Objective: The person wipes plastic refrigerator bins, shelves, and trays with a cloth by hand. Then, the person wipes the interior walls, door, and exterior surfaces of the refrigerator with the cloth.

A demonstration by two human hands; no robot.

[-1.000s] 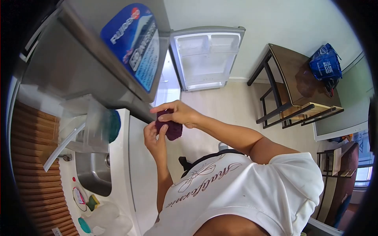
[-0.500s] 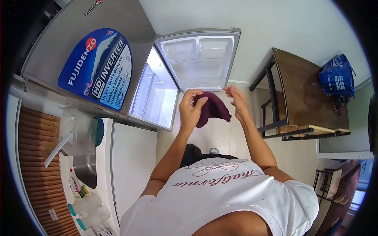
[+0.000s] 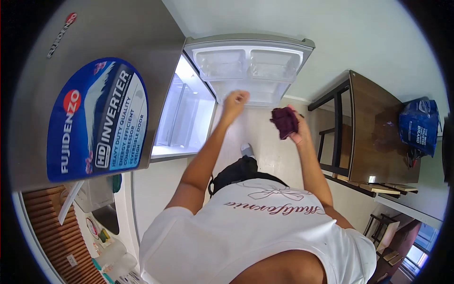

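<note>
A bunched dark purple cloth is held in my right hand, to the right of the open fridge door. My left hand is raised before the lower part of that door, its fingers curled together; whether anything is in them is too small to make out. Left of it stands the lit fridge compartment, with clear shelves or drawers inside. The two hands are apart.
The fridge's upper door with a large blue sticker fills the upper left. At the right stands a brown table with a blue bag. A counter with a sink and plastic containers lies lower left.
The cloth has gone from my left hand into my right hand and is more bunched. My left hand has let go and closed its fingers. The view has shifted, with the fridge larger.
</note>
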